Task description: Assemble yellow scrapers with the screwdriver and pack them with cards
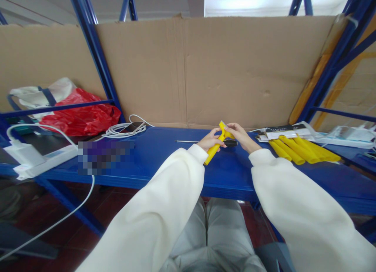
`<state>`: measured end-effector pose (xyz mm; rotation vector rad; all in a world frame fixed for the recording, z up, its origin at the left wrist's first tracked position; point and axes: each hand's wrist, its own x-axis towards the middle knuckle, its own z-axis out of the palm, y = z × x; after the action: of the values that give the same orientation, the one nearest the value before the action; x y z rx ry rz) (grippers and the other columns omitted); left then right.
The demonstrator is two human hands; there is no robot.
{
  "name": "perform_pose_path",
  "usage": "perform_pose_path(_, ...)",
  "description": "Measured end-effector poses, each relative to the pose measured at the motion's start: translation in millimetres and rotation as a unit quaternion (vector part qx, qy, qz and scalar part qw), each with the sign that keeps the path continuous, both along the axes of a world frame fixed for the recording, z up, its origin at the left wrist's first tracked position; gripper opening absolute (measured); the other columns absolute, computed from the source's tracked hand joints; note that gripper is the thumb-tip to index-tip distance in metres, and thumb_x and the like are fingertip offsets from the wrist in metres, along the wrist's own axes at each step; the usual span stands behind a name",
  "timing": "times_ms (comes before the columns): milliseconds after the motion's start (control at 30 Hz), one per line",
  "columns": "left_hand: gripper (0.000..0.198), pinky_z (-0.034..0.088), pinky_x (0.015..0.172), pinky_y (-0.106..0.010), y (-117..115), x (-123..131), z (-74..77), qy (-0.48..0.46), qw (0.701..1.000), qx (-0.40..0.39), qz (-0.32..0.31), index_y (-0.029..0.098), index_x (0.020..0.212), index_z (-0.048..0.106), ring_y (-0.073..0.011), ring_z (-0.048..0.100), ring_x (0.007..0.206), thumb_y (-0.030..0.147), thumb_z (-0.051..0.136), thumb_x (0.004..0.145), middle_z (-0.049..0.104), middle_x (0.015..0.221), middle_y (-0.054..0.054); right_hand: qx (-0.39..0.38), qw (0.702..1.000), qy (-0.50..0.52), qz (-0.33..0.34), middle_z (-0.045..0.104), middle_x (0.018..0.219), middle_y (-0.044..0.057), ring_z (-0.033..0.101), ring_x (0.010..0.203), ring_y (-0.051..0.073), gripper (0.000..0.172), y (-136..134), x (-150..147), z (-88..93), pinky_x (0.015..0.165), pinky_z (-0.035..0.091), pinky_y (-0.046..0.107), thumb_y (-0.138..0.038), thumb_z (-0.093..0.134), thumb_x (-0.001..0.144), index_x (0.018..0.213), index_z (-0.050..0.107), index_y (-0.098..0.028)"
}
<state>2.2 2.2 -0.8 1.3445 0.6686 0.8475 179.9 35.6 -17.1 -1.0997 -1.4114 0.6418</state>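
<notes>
A yellow plastic tool (213,153) with a tube-like handle and a pale-edged, forked head is held up over the blue table. It looks like a scraper, but its exact kind is unclear. My left hand (209,140) is closed around the upper handle. At the head's right side, my right hand (237,133) pinches the yellow part with thumb and fingers. Beneath and behind the hands lies a screwdriver (231,143), its thin metal shaft pointing left and its dark handle at the right, partly hidden by my fingers.
Several yellow tubular handles (296,149) lie at the right beside printed packaging (286,130). A white power strip (49,161), coiled white cable (125,129) and red plastic bag (85,113) occupy the left. Cardboard (235,72) walls the back of the blue table (164,168).
</notes>
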Motion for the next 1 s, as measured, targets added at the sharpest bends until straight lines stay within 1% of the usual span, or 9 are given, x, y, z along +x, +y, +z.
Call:
perform_pose_path(133,0.07,0.039,0.043,-0.017,-4.6,0.1,4.2,-0.004,1.0,-0.008,0.012,0.022,0.135,0.04,-0.0092,0.062,0.052,-0.009,0.056,0.074,0.059,0.08,0.005,-0.01,0.999,-0.042,-0.004,0.068,0.097,0.006,0.064,0.099,0.022,0.054,3.5,0.5,-3.9,0.093,0.052,0.038,-0.068,0.078,0.066,0.089,0.061,-0.022)
perform_pose_path(300,0.069,0.041,0.046,-0.017,-3.0,0.1,3.8,-0.002,0.999,-0.02,0.032,0.023,0.134,0.041,-0.0086,0.061,0.052,-0.008,0.058,0.075,0.062,0.087,0.003,-0.016,0.997,-0.069,-0.045,0.07,0.098,0.009,0.065,0.098,0.023,0.048,5.1,3.8,-3.6,0.096,0.051,0.04,-0.065,0.075,0.073,0.087,0.061,-0.021)
perform_pose_path(400,0.069,0.042,0.047,-0.017,-1.2,0.5,3.4,-0.006,0.997,-0.031,0.069,0.025,0.135,0.041,-0.0076,0.061,0.053,-0.006,0.058,0.075,0.064,0.093,0.001,-0.023,0.991,-0.1,-0.084,0.071,0.098,0.011,0.066,0.099,0.025,0.045,3.9,15.4,0.7,0.097,0.05,0.042,-0.063,0.072,0.077,0.086,0.064,-0.02)
perform_pose_path(467,0.069,0.04,0.046,-0.016,-0.7,1.0,3.9,-0.01,0.994,-0.041,0.103,0.025,0.135,0.041,-0.007,0.06,0.053,-0.006,0.056,0.076,0.064,0.096,0.0,-0.042,0.982,-0.165,-0.087,0.072,0.096,0.012,0.066,0.101,0.028,0.043,2.3,26.7,3.2,0.099,0.048,0.046,-0.061,0.075,0.074,0.083,0.067,-0.02)
perform_pose_path(600,0.069,0.04,0.046,-0.016,1.7,1.4,4.1,-0.012,0.984,-0.063,0.167,0.025,0.137,0.041,-0.008,0.062,0.056,-0.006,0.053,0.076,0.067,0.1,-0.003,-0.092,0.949,-0.303,-0.002,0.074,0.092,0.009,0.067,0.098,0.033,0.041,-0.6,44.5,2.7,0.095,0.05,0.046,-0.05,0.091,0.052,0.078,0.074,-0.024)
perform_pose_path(667,0.069,0.041,0.047,-0.016,4.7,0.5,3.2,-0.012,0.978,-0.073,0.193,0.025,0.137,0.041,-0.009,0.064,0.059,-0.005,0.053,0.076,0.067,0.101,-0.004,-0.116,0.935,-0.331,0.047,0.074,0.087,0.006,0.068,0.088,0.031,0.038,-0.9,47.5,0.4,0.086,0.053,0.043,-0.044,0.092,0.049,0.077,0.075,-0.025)
perform_pose_path(733,0.068,0.041,0.048,-0.016,8.8,-1.3,2.0,-0.014,0.972,-0.083,0.218,0.026,0.136,0.04,-0.0093,0.064,0.059,-0.004,0.055,0.078,0.068,0.101,-0.004,-0.122,0.928,-0.347,0.063,0.073,0.08,0.004,0.067,0.08,0.028,0.033,-0.7,48.1,-1.3,0.079,0.054,0.04,-0.041,0.091,0.05,0.075,0.075,-0.026)
perform_pose_path(867,0.067,0.042,0.05,-0.017,16.2,-5.8,0.1,-0.02,0.955,-0.098,0.278,0.026,0.135,0.042,-0.0092,0.064,0.058,-0.001,0.063,0.078,0.07,0.101,-0.004,-0.113,0.931,-0.344,0.058,0.071,0.075,0.002,0.065,0.074,0.024,0.029,-3.0,50.8,0.9,0.074,0.052,0.037,-0.043,0.088,0.052,0.073,0.076,-0.025)
perform_pose_path(1000,0.069,0.043,0.05,-0.017,19.1,-8.3,-0.4,-0.022,0.948,-0.103,0.299,0.026,0.137,0.04,-0.0097,0.064,0.058,-0.001,0.063,0.077,0.07,0.099,-0.003,-0.12,0.957,-0.252,0.074,0.073,0.078,0.001,0.066,0.08,0.023,0.036,-13.9,56.6,8.1,0.079,0.053,0.037,-0.046,0.089,0.055,0.078,0.076,-0.021)
